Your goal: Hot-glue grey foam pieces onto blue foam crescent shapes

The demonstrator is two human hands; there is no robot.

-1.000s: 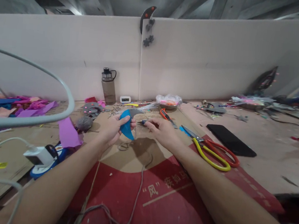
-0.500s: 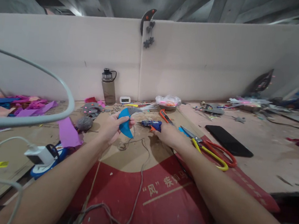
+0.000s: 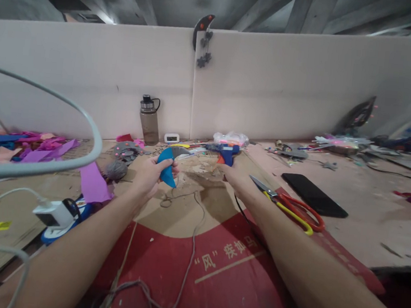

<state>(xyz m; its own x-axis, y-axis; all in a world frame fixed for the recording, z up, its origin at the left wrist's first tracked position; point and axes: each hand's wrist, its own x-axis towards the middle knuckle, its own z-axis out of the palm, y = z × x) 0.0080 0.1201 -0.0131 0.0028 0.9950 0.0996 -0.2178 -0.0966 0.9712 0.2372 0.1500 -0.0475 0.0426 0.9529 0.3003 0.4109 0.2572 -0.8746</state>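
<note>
My left hand is closed round a blue curved foam piece with a grey piece sticking out behind it, held above the cardboard sheet. My right hand grips a blue hot-glue gun by its handle, raised with the nozzle pointing left toward the foam piece. A dark cord trails from the gun under my right forearm. A gap separates the nozzle from the blue piece.
Yellow- and red-handled scissors and a black phone lie to the right. A water bottle, a bowl in plastic and a grey pompom stand behind. Foam scraps and a charger lie left. A white partition closes the back.
My right hand took hold of the glue gun on the cardboard and lifted it up and away, nozzle to the left. My left hand shifted slightly with the blue piece.
</note>
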